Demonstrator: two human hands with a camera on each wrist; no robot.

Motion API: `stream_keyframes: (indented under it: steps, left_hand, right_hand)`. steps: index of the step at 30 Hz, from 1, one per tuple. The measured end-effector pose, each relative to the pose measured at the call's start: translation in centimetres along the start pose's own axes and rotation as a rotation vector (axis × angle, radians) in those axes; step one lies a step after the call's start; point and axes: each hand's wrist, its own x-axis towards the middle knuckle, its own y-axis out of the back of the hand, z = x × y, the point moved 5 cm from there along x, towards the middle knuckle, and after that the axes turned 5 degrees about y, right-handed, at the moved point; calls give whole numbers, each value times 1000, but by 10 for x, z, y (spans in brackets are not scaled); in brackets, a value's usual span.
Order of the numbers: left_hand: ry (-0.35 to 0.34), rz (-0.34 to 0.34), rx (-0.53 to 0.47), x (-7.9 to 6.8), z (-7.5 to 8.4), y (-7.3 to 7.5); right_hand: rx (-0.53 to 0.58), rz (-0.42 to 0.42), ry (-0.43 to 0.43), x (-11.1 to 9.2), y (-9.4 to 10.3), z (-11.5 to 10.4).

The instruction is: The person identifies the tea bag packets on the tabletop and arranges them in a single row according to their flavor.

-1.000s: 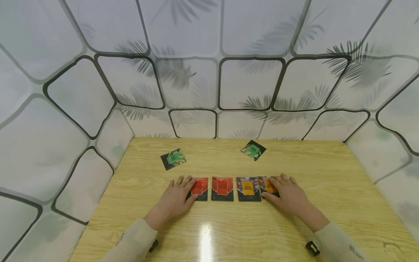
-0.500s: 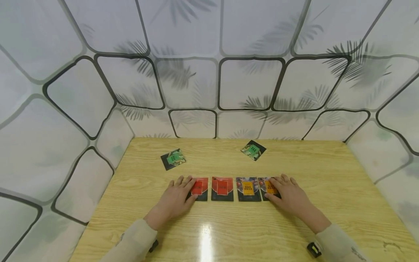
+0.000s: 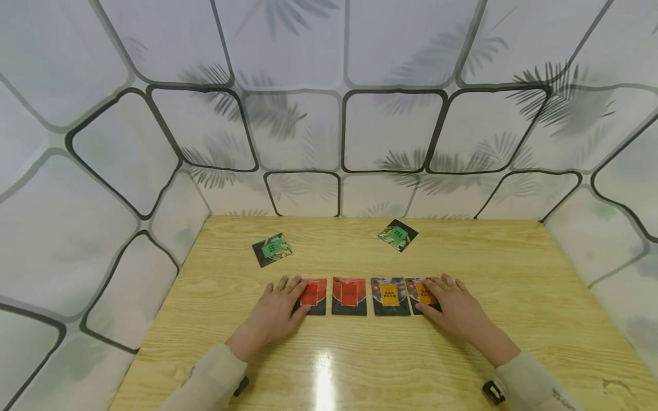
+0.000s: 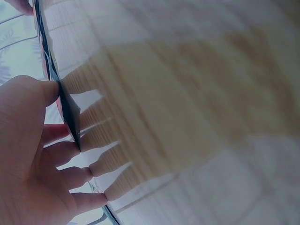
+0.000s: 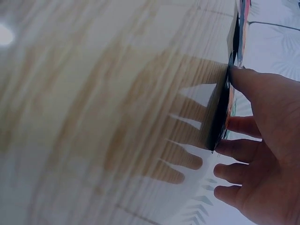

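A row of flat, printed packets lies on the wooden table. At the row's left end, my left hand (image 3: 275,308) rests on a red-and-black packet (image 3: 316,297), thumb near its lower part and fingertips on its upper left; the hand hides its left side. Beside it is a matching red packet (image 3: 349,296). Then comes a dark packet with an orange label (image 3: 389,296). My right hand (image 3: 454,305) touches a second orange-labelled packet (image 3: 420,290) at the right end and covers its right part. In both wrist views the fingers are extended, with thumb and fingertips at the packet.
Two dark packets with green labels lie askew farther back, one at left (image 3: 272,249) and one at right (image 3: 398,235). Behind the wooden table (image 3: 329,257) stands a pale wall covering (image 3: 303,131) with dark outlines and leaf prints, which also encloses both sides.
Since a second ago, my right hand has shifted very slightly right with the end packet, leaving a thin gap beside its neighbour. My left hand has stayed in place.
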Motion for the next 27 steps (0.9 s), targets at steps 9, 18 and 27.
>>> stream_keyframes:
  steps: [9, 18, 27]
  left_hand:
    - [3, 2, 13, 0, -1, -2]
    - [-5, 11, 18, 1, -2, -3]
    - [-3, 10, 2, 0, -2, -3]
  right_hand:
    - [-21, 7, 4, 1, -1, 1]
    - [-39, 76, 48, 11, 13, 0]
    - [26, 66, 72, 42, 25, 11]
